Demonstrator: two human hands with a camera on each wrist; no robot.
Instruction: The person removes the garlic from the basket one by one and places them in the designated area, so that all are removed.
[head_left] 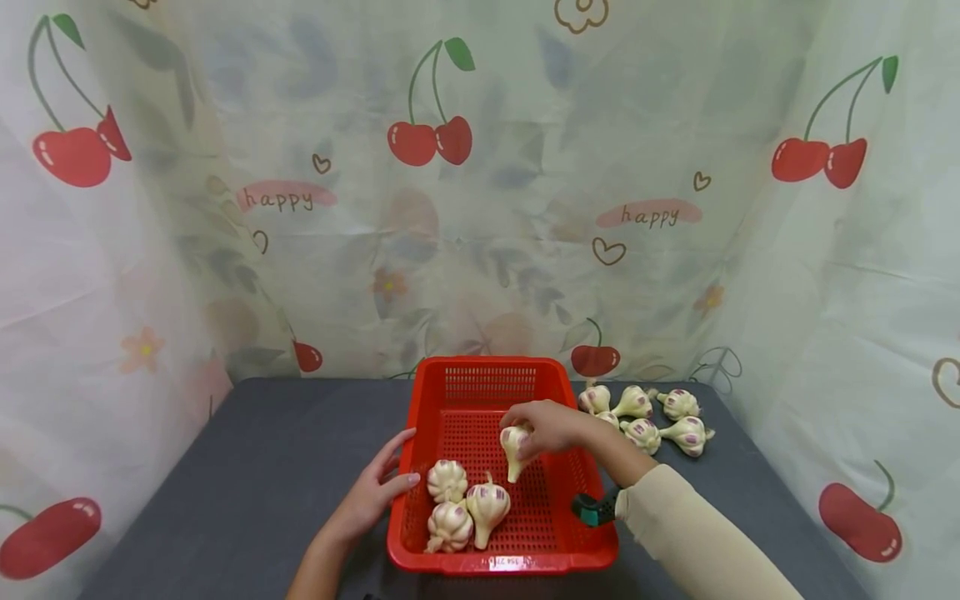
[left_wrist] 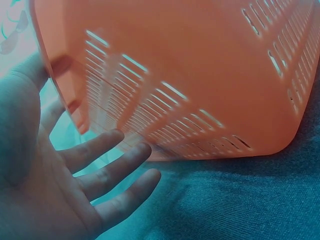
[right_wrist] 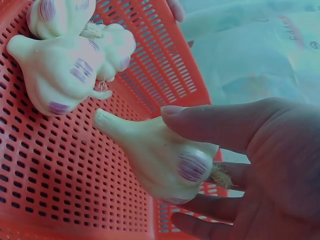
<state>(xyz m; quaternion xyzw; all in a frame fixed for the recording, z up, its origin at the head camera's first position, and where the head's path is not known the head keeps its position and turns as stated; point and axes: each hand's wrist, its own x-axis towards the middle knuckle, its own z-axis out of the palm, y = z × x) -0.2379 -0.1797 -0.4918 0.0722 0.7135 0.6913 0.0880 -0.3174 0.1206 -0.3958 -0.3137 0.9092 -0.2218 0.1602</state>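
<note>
Far left I had dark bench [head_left: 202, 475], with a cherry-print curtain [head_left: 510, 275] hanging behind. Next came the left hand [head_left: 369, 493]: fingers apart, thumb and forefinger at the left rim of the red basket [head_left: 570, 562]. My left wrist view put its other three fingers outside the slotted wall, loosely extended; I couldn't tell if they touched the plastic.

Inside the basket, front left corner, I counted three garlic bulbs bunched close: a rear bulb [head_left: 447, 481], a front bulb [head_left: 450, 527] and a right-hand bulb [head_left: 487, 506] whose thick neck pointed toward the front rim.

Right of those, over the basket floor, was the held bulb [head_left: 513, 446], neck angled down, purple streaks on its side. The right hand [head_left: 551, 425] had it clamped between thumb and fingers. I couldn't tell whether the neck tip met the floor. A dark band [head_left: 592, 510] with a green patch circled that wrist, just ahead of a cream sleeve [head_left: 675, 517].

Far right, past the basket, I logged six loose bulbs [head_left: 641, 435] grouped on the bench.
</note>
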